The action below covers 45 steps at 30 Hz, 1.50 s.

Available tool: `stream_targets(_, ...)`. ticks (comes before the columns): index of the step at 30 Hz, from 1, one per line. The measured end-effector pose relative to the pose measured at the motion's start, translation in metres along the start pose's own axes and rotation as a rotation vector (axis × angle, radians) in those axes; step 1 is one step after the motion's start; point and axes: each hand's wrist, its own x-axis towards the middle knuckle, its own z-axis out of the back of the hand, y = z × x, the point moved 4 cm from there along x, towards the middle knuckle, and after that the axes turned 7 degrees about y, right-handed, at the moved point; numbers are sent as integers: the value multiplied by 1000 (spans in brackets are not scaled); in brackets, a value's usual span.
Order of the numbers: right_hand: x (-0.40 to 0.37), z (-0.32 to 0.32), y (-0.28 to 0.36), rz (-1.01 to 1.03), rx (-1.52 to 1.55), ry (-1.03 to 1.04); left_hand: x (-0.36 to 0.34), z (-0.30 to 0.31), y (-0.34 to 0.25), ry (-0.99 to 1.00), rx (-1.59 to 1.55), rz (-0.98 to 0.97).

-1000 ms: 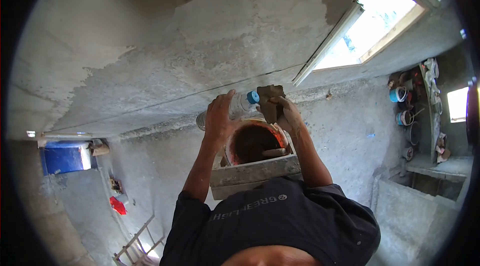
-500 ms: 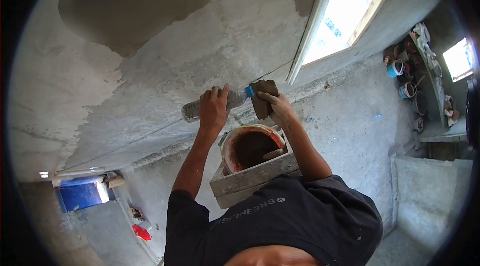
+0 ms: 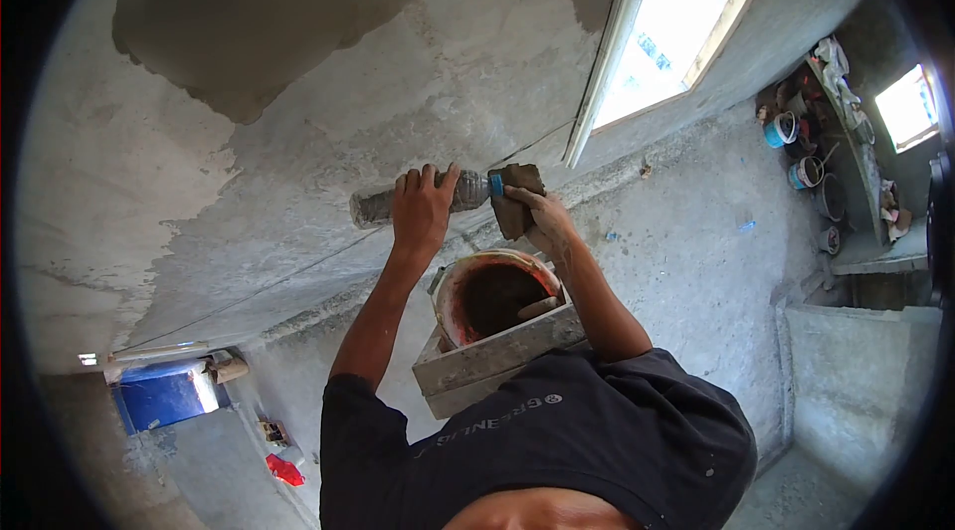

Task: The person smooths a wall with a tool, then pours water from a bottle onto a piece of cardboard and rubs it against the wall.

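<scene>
A clear ribbed plastic bottle lies sideways in the air in front of the wall, with my left hand wrapped round its middle. Its blue-capped end touches or nearly touches a grey-brown, mortar-coated piece, which my right hand grips by its right side. What the piece is under the mortar cannot be made out. Just below both hands stands a round bucket with dark grey content and a reddish inner wall. A handle-like object rests inside it at the right.
The bucket stands on a grey block-like support. Wet dark plaster covers part of the wall at upper left. A bright window opening is at upper right; several buckets and a shelf stand far right. A blue panel is at lower left.
Both hands, with the bottle and the coated piece, have shifted slightly left in view. The camera view has also moved a little. Both grips stay the same.
</scene>
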Motion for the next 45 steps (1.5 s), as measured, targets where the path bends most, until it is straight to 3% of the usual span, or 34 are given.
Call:
stream_targets(11,30,9,-22,-131,336,161,15,8,7,34,-51,-7)
stream_targets(17,31,9,-8,-89,325,204,22,0,21,21,-444,84)
stream_targets(19,40,26,3,-73,149,143,21,-2,31,-178,-759,90)
stream_targets(20,45,34,15,-40,97,205,19,-13,37,-201,-750,102)
stream_targets(21,71,70,12,-142,302,476,12,-28,50,-304,-846,209)
stream_targets(22,66,68,27,10,90,40,6,-34,61,-417,-943,312)
stream_targets(23,93,106,22,27,91,521,-4,-34,67,-446,-1032,425)
stream_targets(24,81,99,30,29,49,-5,-16,-58,82,-555,-1087,497)
stream_targets(25,85,102,36,63,-23,219,-29,-90,97,-659,-1150,564)
stream_targets(26,85,96,42,19,2,57,-48,-107,107,-733,-1241,651)
stream_targets(28,96,78,64,100,-45,90,-83,-106,106,-824,-1378,802)
stream_targets(31,119,27,120,245,-208,90,-142,-125,108,-931,-1264,980)
stream_targets(32,126,0,143,399,-365,72,-162,-127,107,-886,-1193,1052)
stream_targets(34,144,-59,189,795,-916,-152,-199,-125,103,-846,-1108,1137)
stream_targets(35,115,-125,212,1114,-1200,-271,-215,-120,101,-844,-1062,1150)
stream_targets(37,121,-189,240,1454,-1247,-353,-249,-124,99,-836,-1011,1170)
stream_targets(38,130,-214,252,1664,-1140,-237,-268,-130,102,-839,-989,1203)
stream_targets(40,147,-261,270,1916,-1219,-241,-294,-135,100,-833,-958,1241)
stream_targets(42,175,-287,265,1928,-1291,-157,-316,-132,96,-865,-931,1377)
stream_targets(45,236,-284,194,1921,-1736,-74,-337,-121,83,-791,-777,1480)
